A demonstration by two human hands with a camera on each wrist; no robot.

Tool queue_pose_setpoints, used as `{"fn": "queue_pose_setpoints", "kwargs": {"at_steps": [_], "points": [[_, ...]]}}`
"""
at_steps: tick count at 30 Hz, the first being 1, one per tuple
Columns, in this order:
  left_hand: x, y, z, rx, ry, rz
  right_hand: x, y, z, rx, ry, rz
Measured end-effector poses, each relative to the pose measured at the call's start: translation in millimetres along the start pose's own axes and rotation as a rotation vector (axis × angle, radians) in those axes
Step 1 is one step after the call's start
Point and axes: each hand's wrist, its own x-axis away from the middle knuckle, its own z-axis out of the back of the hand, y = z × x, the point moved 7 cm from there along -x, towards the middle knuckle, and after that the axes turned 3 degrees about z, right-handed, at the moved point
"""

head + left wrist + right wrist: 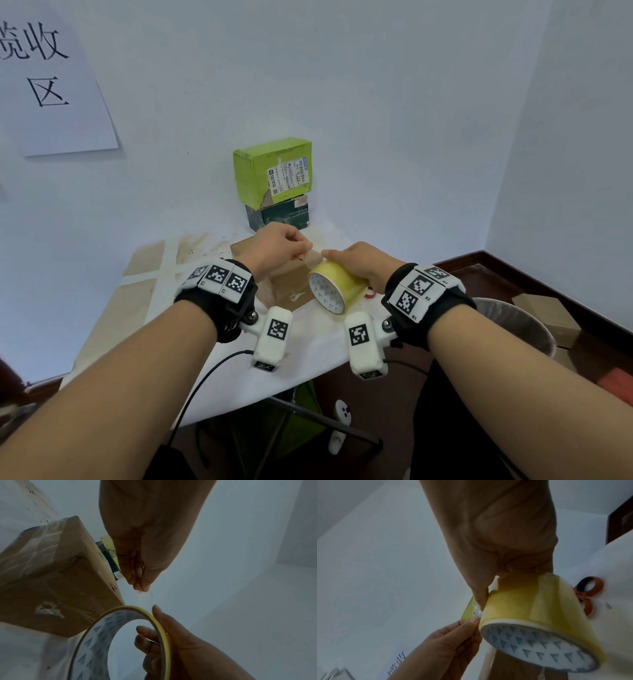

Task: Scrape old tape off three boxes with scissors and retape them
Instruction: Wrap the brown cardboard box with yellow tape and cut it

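Observation:
My right hand (346,265) grips a yellowish roll of clear tape (337,287), thumb on its outer face and fingers through the core (147,642). My left hand (306,248) pinches the loose tape end (145,595) just off the roll. Both hands hover over a brown cardboard box (289,279) on the table; it carries wrinkled old tape (42,545). A light green box (274,171) sits on a dark green box (282,216) against the back wall. Orange-handled scissors (587,588) lie on the table right of the roll.
The table has a white cover (308,346) with brown paper and white tape strips at its left (147,274). A grey bin (513,325) stands at the right, with brown boxes (548,308) on the floor behind it. A paper sign (51,78) hangs on the wall.

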Motion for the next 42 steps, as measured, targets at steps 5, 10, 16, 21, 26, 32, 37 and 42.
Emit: {"fn": "queue_pose_setpoints", "kwargs": {"at_steps": [5, 10, 16, 21, 26, 32, 37, 42], "points": [[-1.7, -0.4, 10.0, -0.040, 0.066, 0.019, 7.7, -2.8, -12.0, -0.103, -0.146, -0.034], [-1.0, -3.7, 11.4, -0.089, 0.069, 0.026, 14.1, -9.8, -20.9, -0.060, -0.220, -0.018], [-0.4, -4.5, 9.0, -0.125, 0.089, 0.013, 15.7, -12.3, -16.0, 0.189, -0.232, -0.028], [-4.3, -3.8, 12.1, -0.123, 0.108, -0.006, 4.3, -3.8, -19.2, 0.213, -0.229, -0.067], [-12.8, -13.0, 13.5, -0.071, 0.064, 0.023, -1.9, -1.5, -26.5, 0.139, -0.213, -0.073], [-22.7, -22.5, 16.4, 0.026, 0.026, 0.118, -10.1, -12.5, -22.1, 0.261, -0.127, 0.005], [-30.0, -26.8, 13.4, -0.090, 0.036, 0.136, -11.4, -19.8, -24.0, 0.325, -0.126, 0.016], [-29.2, -28.8, 10.5, -0.223, 0.069, 0.113, -11.9, -23.4, -23.9, 0.368, -0.128, 0.008]]}}
